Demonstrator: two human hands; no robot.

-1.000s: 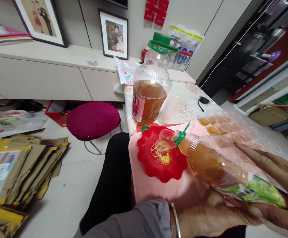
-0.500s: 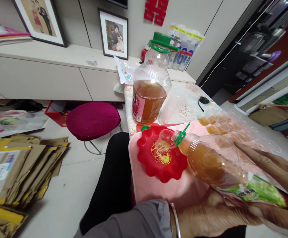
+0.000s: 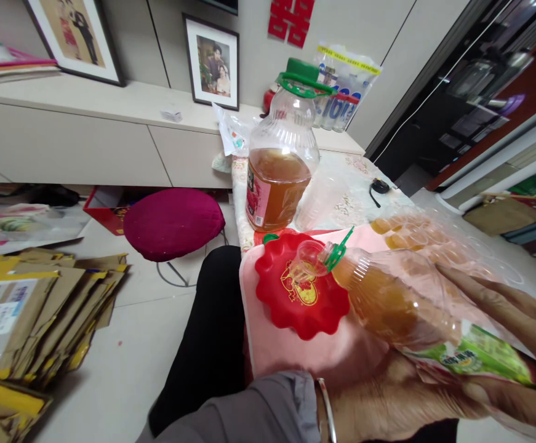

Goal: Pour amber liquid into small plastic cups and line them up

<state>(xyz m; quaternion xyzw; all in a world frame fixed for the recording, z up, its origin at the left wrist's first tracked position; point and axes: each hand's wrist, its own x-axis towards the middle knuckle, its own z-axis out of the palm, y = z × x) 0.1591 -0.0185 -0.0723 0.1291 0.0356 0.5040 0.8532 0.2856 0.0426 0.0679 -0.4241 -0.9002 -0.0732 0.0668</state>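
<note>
Work in hand: you are tipping a clear plastic bottle of amber liquid with a green-and-red label [image 3: 415,314] neck-down over a red scalloped plastic funnel-like dish with a gold emblem [image 3: 295,295].
Left hand: your left hand [image 3: 388,403] cups the bottle from beneath, fingers curled up around its lower body; a thin metal bangle [image 3: 327,409] sits at the wrist, next to a grey sleeve [image 3: 249,412].
Right hand: your right hand [image 3: 517,326] lies over the bottle's upper side with fingers stretched long and close together, pressing on it.
Where the bottle is: nearly level, its open mouth and green cap ring [image 3: 336,252] just above the red dish's middle.
Done so far: cap is off; the small bottle looks roughly half full, and the liquid sits back from the neck, so no stream shows.
Left, as I judge it: most of the bottle's contents remain in it.
Big jug: a large clear plastic jug with a green handled cap [image 3: 281,160] stands capped behind the dish, about half full of the same amber liquid.
Under it all: a pink cloth [image 3: 286,351] on the table.
Writing: the bottle's label print is too blurred to read; the jug's red label too.
Wall: a red paper double-happiness character [image 3: 292,21].
</note>
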